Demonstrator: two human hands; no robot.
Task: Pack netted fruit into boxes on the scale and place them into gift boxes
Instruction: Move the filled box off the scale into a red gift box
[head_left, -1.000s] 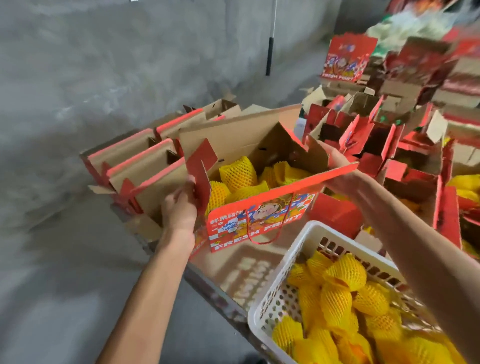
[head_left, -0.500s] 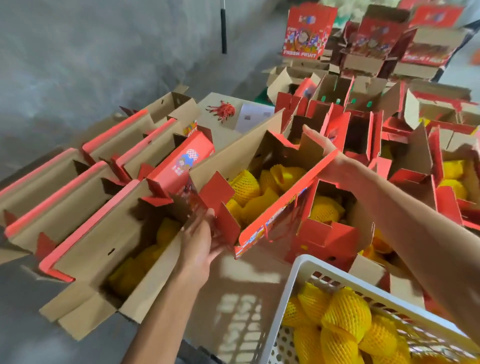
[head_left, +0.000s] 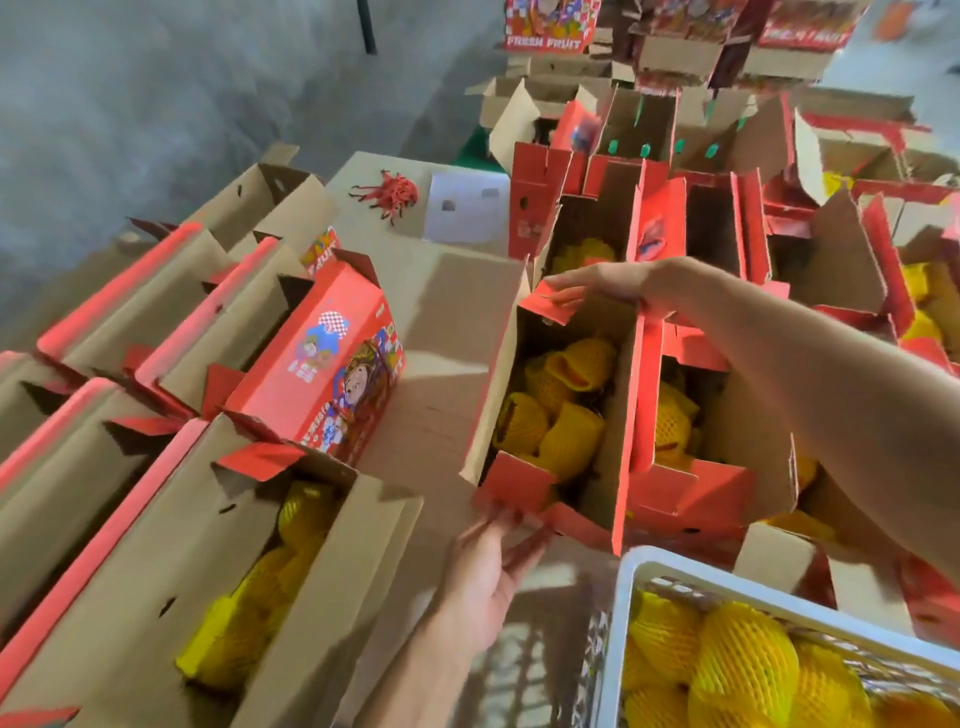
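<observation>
Now, just past the white basket (head_left: 644, 577), the left hand (head_left: 485, 566) touches the near end of the fruit box (head_left: 613, 415) with fingers straight, and the right hand (head_left: 608, 283) pinches its far flap, so the box, likely heavy with soft netted fruit (head_left: 550, 410), sits between both hands.

Bare tabletop (head_left: 415, 415) strip between open gift box (head_left: 558, 410) and printed box (head_left: 332, 364); white basket (head_left: 727, 582) blocks near right.

Pretty bright, hard slatted shadows on the cardboard (head_left: 519, 665), soft motion blur all over, edges bend from wide-angle.
</observation>
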